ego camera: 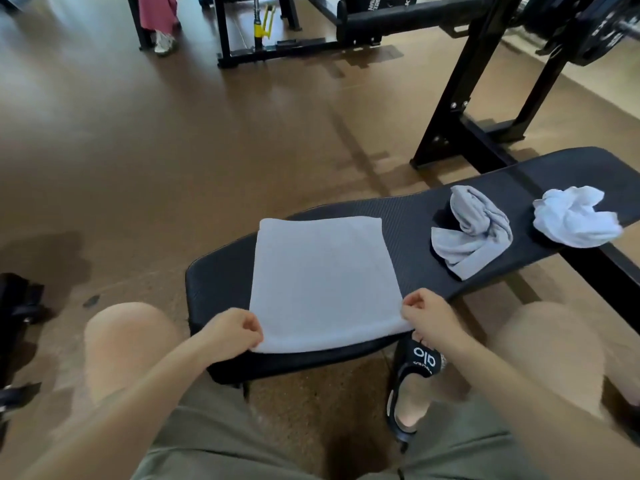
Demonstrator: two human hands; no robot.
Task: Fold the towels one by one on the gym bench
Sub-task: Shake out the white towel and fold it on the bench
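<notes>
A black padded gym bench (408, 216) is seen running from the near centre of the view away to the right. On its near end a pale flat towel (322, 282) is laid out as a smooth rectangle, its far edge just short of the bench's far side and its near edge close to the bench's near rim.

The near left corner of this towel is pinched by the left hand (232, 332), the fingers being curled onto the cloth. The near right corner is pinched in the same manner by the right hand (427, 315), with the knuckles raised and the fingertips closed on the fabric. Both corners are held low, at or just above the bench pad.

Farther along the bench to the right of the flat towel, a crumpled grey towel (472, 230) is seen lying in a twisted heap. Beyond it, near the bench's far right end, a crumpled white towel (575, 216) is seen, bunched and partly overhanging the near edge. The 2 heaps are set apart from each other.

Below the bench's near right corner, a black sandal (417, 368) with white lettering is worn on a foot. Black rack uprights (460, 84) are seen behind the bench on the brown floor (173, 150).
</notes>
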